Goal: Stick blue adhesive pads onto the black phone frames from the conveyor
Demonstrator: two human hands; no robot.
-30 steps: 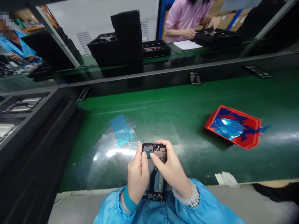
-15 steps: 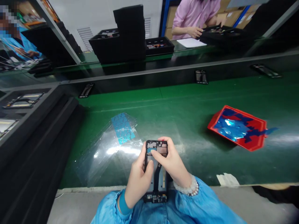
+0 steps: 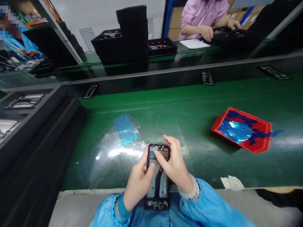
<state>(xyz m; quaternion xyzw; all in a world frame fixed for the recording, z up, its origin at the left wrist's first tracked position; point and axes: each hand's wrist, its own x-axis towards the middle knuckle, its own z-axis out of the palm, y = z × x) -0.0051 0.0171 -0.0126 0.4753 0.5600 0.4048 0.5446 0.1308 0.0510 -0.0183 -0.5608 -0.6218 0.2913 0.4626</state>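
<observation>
An opened smartphone, its inner boards and a black ribbon cable bare, is held upright in line with my body at the front edge of the bench. My left hand wraps its left side, thumb lying over the inner face. With its thumb, my right hand presses near a small blue film piece at the phone's top end; its fingers curve past the right edge, the index finger raised. Just beyond the hands lies a sheet of blue film stickers on clear plastic.
A red bin with blue film scraps stands at the right. Black foam trays with phone parts are stacked at the left. Several phone frames, one of them a phone frame, lie along the back ledge. Across it, a co-worker handles a black tray.
My right index finger has lifted away from the phone's top edge, while the thumb stays on its upper part. The phone has shifted slightly. The co-worker's hands moved right.
</observation>
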